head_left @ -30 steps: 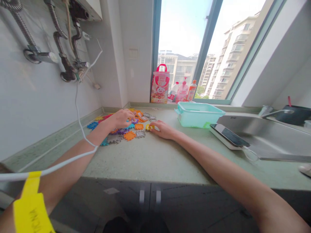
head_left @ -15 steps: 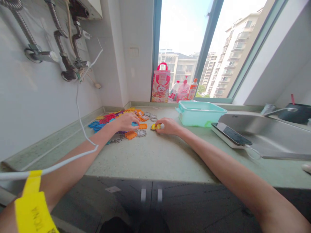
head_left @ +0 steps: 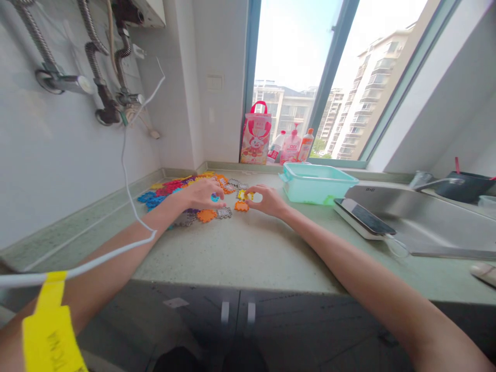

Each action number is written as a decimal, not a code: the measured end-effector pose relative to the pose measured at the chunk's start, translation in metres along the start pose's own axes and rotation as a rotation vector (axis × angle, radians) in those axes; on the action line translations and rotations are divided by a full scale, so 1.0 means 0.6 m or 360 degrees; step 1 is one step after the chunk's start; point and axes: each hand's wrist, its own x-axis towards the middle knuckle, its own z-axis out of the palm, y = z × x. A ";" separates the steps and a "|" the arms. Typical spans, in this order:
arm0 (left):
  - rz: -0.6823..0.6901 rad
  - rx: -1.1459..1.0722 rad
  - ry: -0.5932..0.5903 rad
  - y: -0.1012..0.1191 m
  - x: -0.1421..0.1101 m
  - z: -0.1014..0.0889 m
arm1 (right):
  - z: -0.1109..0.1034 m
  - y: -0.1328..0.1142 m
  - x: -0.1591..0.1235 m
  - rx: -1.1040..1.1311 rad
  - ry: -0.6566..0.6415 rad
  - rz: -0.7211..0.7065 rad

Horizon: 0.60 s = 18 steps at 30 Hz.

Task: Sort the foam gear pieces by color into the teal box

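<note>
My left hand [head_left: 205, 193] hovers at the near right edge of a heap of flat, scalloped plastic pieces [head_left: 179, 186] in several colours. Its thumb and fingers are apart, and a blue piece [head_left: 214, 197] shows between them. To its right, my right hand [head_left: 267, 200] rests low over the counter with thumb and index finger curved and apart. The index fingertip is at a yellow piece [head_left: 244, 195]; the thumb tip is by an orange piece [head_left: 241, 206] just nearer to me. A larger orange piece [head_left: 206, 215] and a grey piece [head_left: 223, 213] lie below my left hand.
A mint-green plastic box [head_left: 315, 185] stands right of my right hand. Beyond it are a phone on a white block [head_left: 364, 217] and a steel sink [head_left: 426, 217]. A white cable [head_left: 116, 253] crosses my left forearm. A pink bag [head_left: 256, 137] and bottles line the windowsill.
The small orange piece has gone from my left fingers to the counter beside my right thumb, next to the yellow piece. My left fingers have parted.
</note>
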 end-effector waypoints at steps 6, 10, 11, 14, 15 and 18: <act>-0.0013 -0.0121 -0.0106 0.001 -0.008 0.007 | 0.018 0.001 0.000 0.0010 -0.0353 -0.0014; -0.0016 -0.0158 -0.0108 0.022 -0.004 0.013 | 0.015 0.005 0.001 0.0011 -0.0429 0.0012; -0.0010 -0.0165 -0.0105 0.026 -0.003 0.012 | 0.014 0.006 0.001 0.0003 -0.0439 0.0025; -0.0003 -0.0222 -0.0027 0.031 -0.002 0.008 | 0.013 0.006 0.000 0.0030 -0.0446 0.0024; -0.0019 -0.0258 0.0019 0.030 -0.002 0.008 | 0.013 0.005 -0.001 0.0062 -0.0448 0.0014; -0.0108 -0.0372 0.0195 0.027 0.001 0.013 | 0.013 -0.002 -0.005 0.0200 -0.0450 0.0028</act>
